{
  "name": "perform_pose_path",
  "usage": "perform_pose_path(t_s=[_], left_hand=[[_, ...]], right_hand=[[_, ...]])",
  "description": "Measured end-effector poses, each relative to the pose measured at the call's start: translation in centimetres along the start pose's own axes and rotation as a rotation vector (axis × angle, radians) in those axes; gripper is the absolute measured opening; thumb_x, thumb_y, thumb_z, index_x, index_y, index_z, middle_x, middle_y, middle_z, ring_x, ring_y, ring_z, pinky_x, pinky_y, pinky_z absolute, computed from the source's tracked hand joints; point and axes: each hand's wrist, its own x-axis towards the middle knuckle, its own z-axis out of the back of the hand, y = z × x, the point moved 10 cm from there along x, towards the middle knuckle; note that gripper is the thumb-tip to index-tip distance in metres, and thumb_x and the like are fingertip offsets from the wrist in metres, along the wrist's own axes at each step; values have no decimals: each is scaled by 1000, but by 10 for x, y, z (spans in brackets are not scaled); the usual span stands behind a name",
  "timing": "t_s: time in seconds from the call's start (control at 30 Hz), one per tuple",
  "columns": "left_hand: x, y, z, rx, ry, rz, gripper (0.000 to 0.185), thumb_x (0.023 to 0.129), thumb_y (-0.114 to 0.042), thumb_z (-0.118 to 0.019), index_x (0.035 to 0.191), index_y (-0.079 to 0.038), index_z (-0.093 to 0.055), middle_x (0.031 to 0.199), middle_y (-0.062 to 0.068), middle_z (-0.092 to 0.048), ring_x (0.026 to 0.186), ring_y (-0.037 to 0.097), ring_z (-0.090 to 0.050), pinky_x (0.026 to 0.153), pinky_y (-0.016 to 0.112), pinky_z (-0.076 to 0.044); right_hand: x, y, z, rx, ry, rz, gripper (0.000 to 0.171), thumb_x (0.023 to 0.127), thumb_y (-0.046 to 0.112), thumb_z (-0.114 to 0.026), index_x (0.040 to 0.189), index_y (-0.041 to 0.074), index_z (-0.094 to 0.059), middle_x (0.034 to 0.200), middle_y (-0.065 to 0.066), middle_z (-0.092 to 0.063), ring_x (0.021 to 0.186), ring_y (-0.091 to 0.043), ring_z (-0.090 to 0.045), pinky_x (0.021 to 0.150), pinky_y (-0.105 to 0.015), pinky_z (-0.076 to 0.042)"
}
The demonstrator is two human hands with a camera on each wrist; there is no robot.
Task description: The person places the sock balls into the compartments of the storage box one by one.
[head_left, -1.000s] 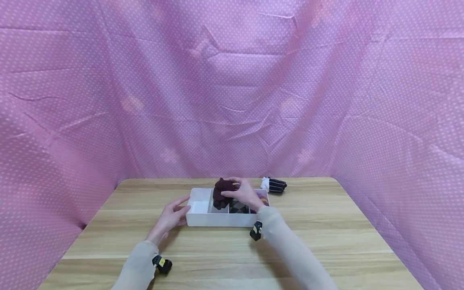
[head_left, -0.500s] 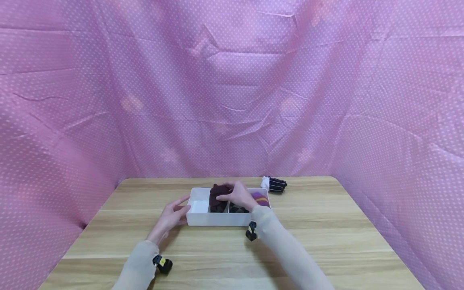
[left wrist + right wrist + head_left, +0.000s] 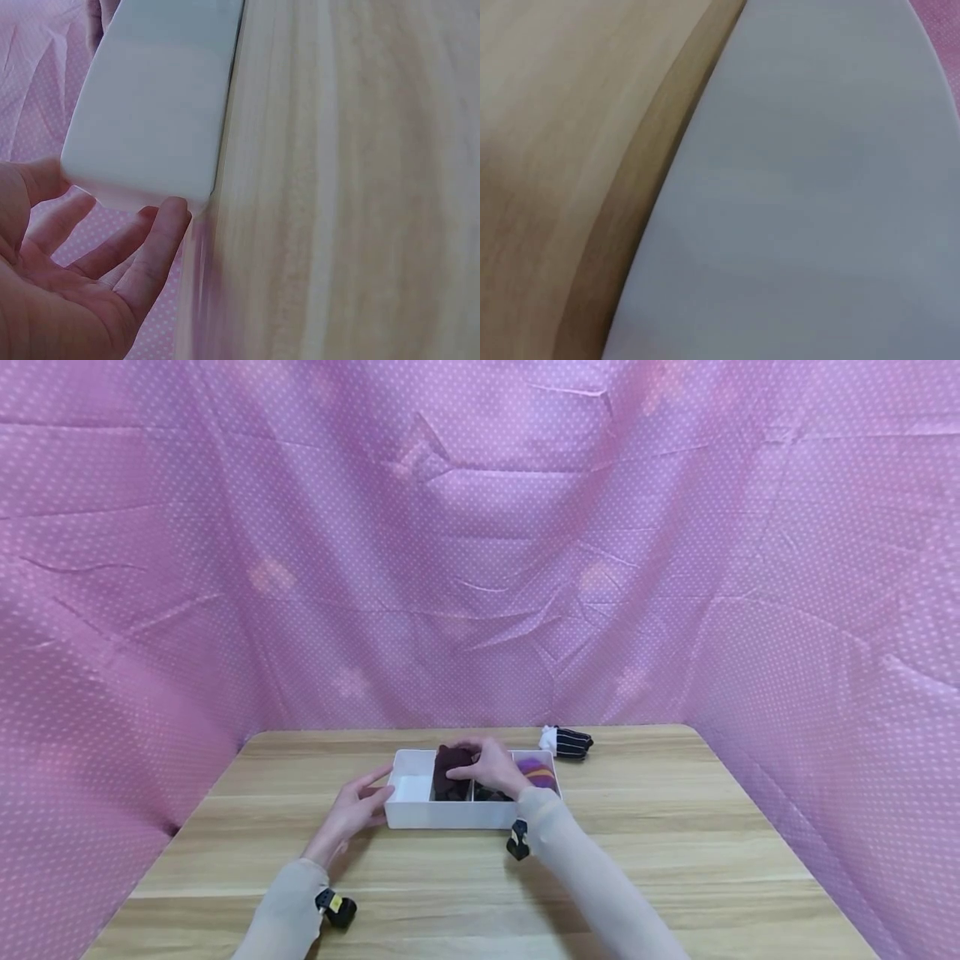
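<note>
A white divided box stands on the table, its long side toward me. My right hand reaches over it and holds a folded dark maroon sock down in the second compartment from the left, thumb on the near side. Beneath that hand, a dark checkered sock shows in part in the third compartment. At the right end lies a purple sock with an orange stripe. My left hand rests its extended fingertips against the box's left end, as the left wrist view confirms; the right wrist view shows only box wall and table.
Behind the box's right corner, a black striped sock with a white end lies on the wooden table. Pink dotted cloth hangs around the back and sides. A small black camera sits at each wrist.
My right hand has moved left and down, lowering the maroon sock from above the box into the second compartment. More of the purple sock shows now. The left hand has stayed in place.
</note>
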Motion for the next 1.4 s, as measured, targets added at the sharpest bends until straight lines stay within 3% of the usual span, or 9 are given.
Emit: perform_pose_path(t_s=[0.3, 0.6, 0.93, 1.17, 1.4], left_hand=[[-1, 1, -1, 2, -2, 2, 54, 100, -21, -57, 150, -15, -40, 139, 31, -48, 104, 30, -67, 88, 41, -61], [-2, 1, -2, 6, -9, 3, 55, 100, -21, -57, 151, -15, -39, 139, 32, -47, 109, 32, -64, 89, 42, -60], [-7, 0, -4, -7, 1, 6, 56, 100, -20, -57, 151, -13, -37, 139, 32, -47, 104, 29, -66, 89, 43, -60], [-6, -1, -3, 4, -9, 6, 55, 99, -21, -58, 150, -16, -39, 139, 31, -48, 107, 31, -65, 89, 42, -60], [-7, -2, -4, 15, 1, -6, 56, 99, -23, -59, 151, -14, -38, 140, 32, -47, 106, 31, -66, 90, 43, -60]], right_hand=[[-1, -5, 2, 34, 16, -9, 44, 81, 25, -81, 121, 9, -68, 115, -5, -72, 100, -17, -65, 89, -35, -58], [-2, -9, 6, 83, 5, -25, 43, 83, 25, -79, 122, 9, -68, 118, -6, -71, 104, -19, -65, 92, -36, -58], [-12, -10, 15, 127, 44, -50, 41, 86, 30, -76, 124, 18, -67, 125, -5, -68, 113, -20, -63, 98, -38, -56], [-15, -3, 24, 185, 62, -1, 41, 88, 20, -75, 126, 10, -65, 129, -16, -65, 114, -23, -64, 97, -34, -56], [-16, -5, 32, 193, 71, 19, 43, 87, 16, -75, 128, 10, -64, 126, -10, -67, 115, -23, -64, 99, -34, -55]])
